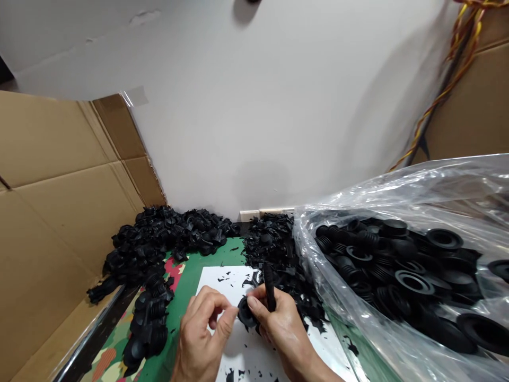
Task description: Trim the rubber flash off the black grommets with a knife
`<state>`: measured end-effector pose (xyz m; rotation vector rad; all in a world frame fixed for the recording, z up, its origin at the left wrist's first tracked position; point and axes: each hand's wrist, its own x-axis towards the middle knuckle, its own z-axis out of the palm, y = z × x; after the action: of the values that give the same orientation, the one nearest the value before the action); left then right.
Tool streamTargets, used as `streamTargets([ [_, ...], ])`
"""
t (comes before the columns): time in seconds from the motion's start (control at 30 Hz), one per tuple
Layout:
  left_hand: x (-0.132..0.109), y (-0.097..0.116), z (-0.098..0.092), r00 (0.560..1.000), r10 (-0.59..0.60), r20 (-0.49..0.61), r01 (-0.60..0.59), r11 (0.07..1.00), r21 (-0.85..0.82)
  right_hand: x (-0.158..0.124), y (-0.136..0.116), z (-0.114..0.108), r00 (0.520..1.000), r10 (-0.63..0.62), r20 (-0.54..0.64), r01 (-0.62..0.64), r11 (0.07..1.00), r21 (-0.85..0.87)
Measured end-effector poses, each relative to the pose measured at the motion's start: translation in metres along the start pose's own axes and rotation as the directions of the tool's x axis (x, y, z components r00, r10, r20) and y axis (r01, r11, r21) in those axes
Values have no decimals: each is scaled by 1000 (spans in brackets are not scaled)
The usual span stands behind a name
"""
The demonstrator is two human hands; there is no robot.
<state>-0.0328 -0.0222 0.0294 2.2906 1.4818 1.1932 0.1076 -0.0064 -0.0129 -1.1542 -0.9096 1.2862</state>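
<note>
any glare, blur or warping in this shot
Head view: glare streaks the plastic bag, soft shadows on the wall, the twisted cable top right is blurred, the wide lens bows the cardboard; the black rubber part in the right hand is sharp.

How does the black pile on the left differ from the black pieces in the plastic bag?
The left pile lies loose on the table; the bagged pieces sit inside a clear plastic bag. The bagged pieces show wide round rims; the left pile looks jumbled, rims hard to see. Both are black and ribbed.
</note>
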Motion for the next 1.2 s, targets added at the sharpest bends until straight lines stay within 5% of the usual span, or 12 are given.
streamTargets([
  [0.13,2,9,2,971,200,131,-222,958,181,0,-4,-1,998,-52,39,54,998,-32],
  [0.53,5,7,8,916,308,255,-390,833,393,2,9,5,987,163,-2,-155,941,299],
  [0.7,9,10,10,907,309,288,-410,808,423,4,9,3,984,177,-8,-168,945,281],
  [1.03,13,11,27,813,484,325,-582,643,498,6,9,-1,989,125,-77,-108,974,197],
  [1.13,11,7,34,826,493,273,-555,630,543,7,7,-2,990,115,-83,-99,980,174],
  [1.2,10,4,34,869,447,213,-489,705,513,7,6,-3,990,113,-82,-99,982,159],
])
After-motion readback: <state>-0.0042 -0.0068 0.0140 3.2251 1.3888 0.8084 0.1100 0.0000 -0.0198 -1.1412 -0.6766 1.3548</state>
